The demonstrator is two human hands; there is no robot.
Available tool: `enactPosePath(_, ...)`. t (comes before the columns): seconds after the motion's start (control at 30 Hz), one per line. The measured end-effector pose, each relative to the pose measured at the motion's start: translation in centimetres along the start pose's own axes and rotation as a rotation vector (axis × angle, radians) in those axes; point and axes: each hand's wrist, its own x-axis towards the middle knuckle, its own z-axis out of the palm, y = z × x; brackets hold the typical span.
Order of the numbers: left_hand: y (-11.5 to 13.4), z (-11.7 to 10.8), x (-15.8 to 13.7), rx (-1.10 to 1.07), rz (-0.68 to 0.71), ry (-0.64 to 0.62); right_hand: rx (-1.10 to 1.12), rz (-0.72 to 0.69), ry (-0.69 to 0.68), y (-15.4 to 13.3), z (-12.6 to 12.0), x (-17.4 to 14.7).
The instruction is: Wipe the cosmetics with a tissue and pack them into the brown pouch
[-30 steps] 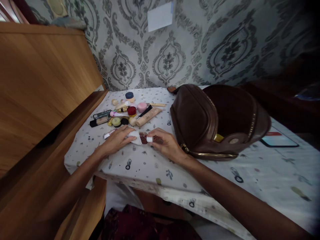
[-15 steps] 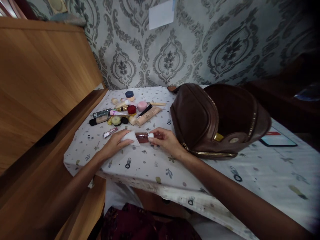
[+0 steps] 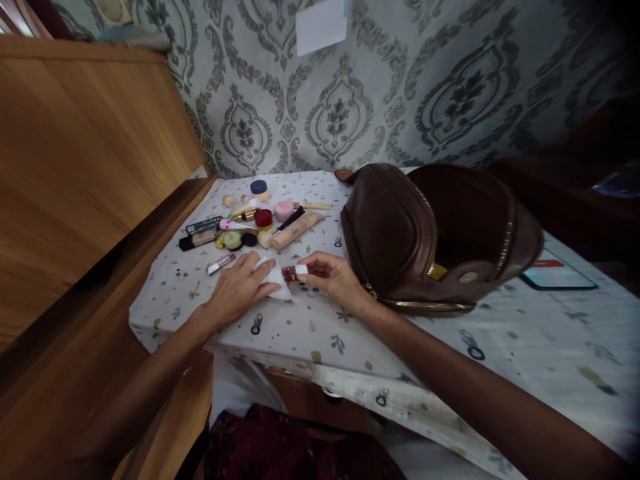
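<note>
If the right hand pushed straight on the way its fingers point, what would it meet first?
The right hand would first meet the reddish-brown bottle, whose white cap it pinches; beyond, probably the white wipe in the left hand, though depth is unclear.

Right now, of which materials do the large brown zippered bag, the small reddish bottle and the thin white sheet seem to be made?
The bag looks like real or imitation leather, with a soft sheen and seams. The bottle seems glossy glass or plastic: bright highlights leave it open. The sheet seems matte tissue or thin cloth, softly folded.
</note>
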Motion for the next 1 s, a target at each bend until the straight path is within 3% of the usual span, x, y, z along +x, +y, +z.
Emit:
enactPosePath(0.23, 1.3, -0.7, 2.0, -0.088, 0.093, -0.106, -0.037, -0.047, -0.053, -0.1, 0.1, -0.3)
enactPosePath(0.37, 0.6, -0.1, 3.2, -0.289, 0.158, -0.161, -0.098, -0.134, -0.056, 0.0, 0.1, -0.4)
enactPosePath(0.47, 0.2, 0.5, 3.7, -0.476, 0.106, -0.202, -0.112, -0.155, -0.071, 0.0, 0.1, -0.5)
enactPosePath(0.67, 0.7, 1.3, 3.2, -0.628, -0.031, -0.073, -0.014, -0.018, -0.043, -0.1, 0.2, -0.2)
enactPosePath(0.8, 1.3, 1.3, 2.9, -0.636, -0.04, -0.029, 0.005, 0.118, -0.125, -0.5, 0.3, -0.2)
enactPosePath(1.0, 1.4, 1.4, 3.3, -0.714, -0.138, -0.001, 0.022, 0.13, -0.142, -0.9, 0.5, -0.4)
